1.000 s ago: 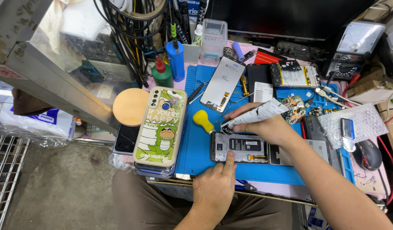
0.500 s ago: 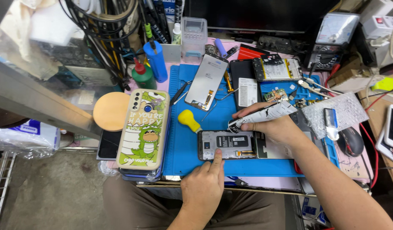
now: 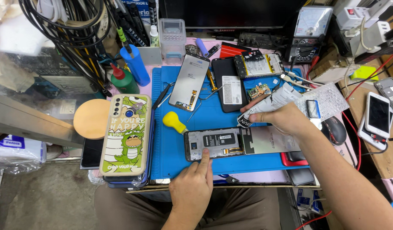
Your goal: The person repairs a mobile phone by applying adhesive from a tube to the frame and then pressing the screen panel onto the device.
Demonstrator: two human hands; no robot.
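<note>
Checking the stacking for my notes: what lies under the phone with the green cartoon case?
Under the cased phone a dark blue edge shows along its bottom and right side, so it lies on at least one other flat device. How many, or what kind, is covered.

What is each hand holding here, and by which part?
Right hand grips a crumpled white tube around its rear end. Left hand holds nothing; its fingertips press the opened phone near its lower edge.

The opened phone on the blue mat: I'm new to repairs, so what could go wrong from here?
1. The right hand holds a squeezed tube over the opened phone; whatever it holds could drip onto exposed parts.
2. Only the left hand fingers pin the phone's edge, so it may slide.
3. The stack of phones topped by a green dinosaur case overhangs the bench edge and could be knocked off.
</note>
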